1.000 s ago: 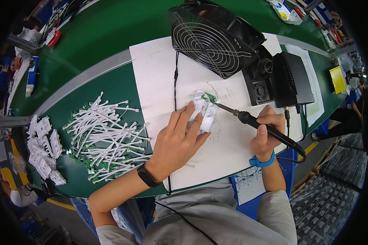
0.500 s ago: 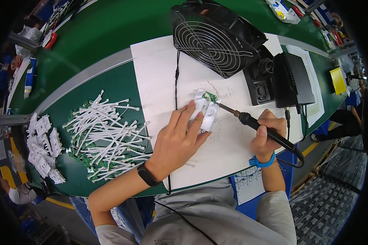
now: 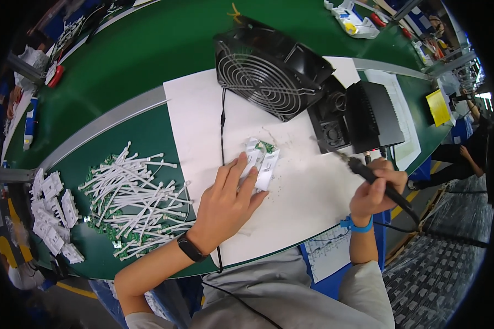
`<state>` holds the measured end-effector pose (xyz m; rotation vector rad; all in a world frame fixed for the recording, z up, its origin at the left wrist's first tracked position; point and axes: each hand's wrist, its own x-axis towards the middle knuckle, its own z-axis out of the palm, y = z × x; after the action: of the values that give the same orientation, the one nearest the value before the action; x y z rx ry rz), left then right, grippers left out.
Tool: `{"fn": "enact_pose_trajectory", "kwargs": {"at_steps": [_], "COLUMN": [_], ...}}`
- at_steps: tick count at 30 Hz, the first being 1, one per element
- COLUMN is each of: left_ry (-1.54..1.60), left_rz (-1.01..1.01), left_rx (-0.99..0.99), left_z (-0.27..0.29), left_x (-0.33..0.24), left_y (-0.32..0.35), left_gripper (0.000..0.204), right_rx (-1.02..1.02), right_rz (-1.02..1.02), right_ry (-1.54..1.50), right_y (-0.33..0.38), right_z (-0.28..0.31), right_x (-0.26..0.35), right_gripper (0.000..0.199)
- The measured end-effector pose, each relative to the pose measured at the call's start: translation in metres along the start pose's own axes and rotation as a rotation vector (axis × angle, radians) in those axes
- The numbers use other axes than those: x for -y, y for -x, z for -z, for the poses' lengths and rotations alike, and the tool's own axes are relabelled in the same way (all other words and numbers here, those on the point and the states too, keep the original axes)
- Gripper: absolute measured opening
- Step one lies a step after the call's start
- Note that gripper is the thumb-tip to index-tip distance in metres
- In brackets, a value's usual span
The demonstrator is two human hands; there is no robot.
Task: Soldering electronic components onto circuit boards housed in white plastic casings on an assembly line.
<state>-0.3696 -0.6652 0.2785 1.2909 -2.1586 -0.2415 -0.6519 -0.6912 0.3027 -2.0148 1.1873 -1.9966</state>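
I have one white moulded-plastic housing (image 3: 267, 171) near the middle of a smooth white sheet (image 3: 307, 186), its narrow body carrying a small green circuit board (image 3: 267, 147) at the far end. One black soldering iron (image 3: 362, 169), its tip blurred, points over the sheet, well apart from the housing. One large black fan (image 3: 263, 85) with a ringed wire grille stands across the sheet's far edge. Beside the sheet's left edge, thin white cables (image 3: 137, 200) with green boards (image 3: 107, 229) lie heaped on the green tabletop (image 3: 132, 131), too tangled for me to count; at the tabletop's left edge, angular white housings (image 3: 69, 208) overlap, hiding their exact number. I see the left hand (image 3: 225, 205) reaching over the near edge, fingers outstretched, slightly apart, laid upon the housing. The right hand (image 3: 368, 204) curls its fingers around the iron's handle, pen-like.
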Motion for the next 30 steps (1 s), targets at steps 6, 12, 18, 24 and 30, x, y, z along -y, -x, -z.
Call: {"fn": "enact_pose_trajectory", "kwargs": {"at_steps": [6,12,18,24,30], "left_ry": [0.023,0.017,0.008,0.042,0.262], "left_rz": [-0.010,-0.019,-0.046,-0.016,0.066], "left_rx": [-0.023,-0.035,-0.002,-0.002,0.007], "left_z": [-0.001,-0.002,0.000,0.001,0.001], "left_x": [-0.001,0.000,0.000,0.001,-0.005], "left_y": [0.000,0.002,0.005,0.008,0.003], "left_gripper": [0.044,0.044,0.043,0.045,0.045], "right_rx": [-0.144,0.138,0.158,0.201,0.113], "right_rz": [-0.067,-0.415,-0.397,-0.656,-0.678], "right_ry": [0.272,0.305,0.385,0.066,0.104], "right_y": [-0.035,-0.045,-0.042,-0.044,-0.003], "right_z": [0.018,-0.034,-0.047,-0.044,-0.029], "right_x": [-0.011,-0.021,-0.017,-0.011,-0.005], "right_gripper": [0.007,0.006,0.011,0.033,0.044]}}
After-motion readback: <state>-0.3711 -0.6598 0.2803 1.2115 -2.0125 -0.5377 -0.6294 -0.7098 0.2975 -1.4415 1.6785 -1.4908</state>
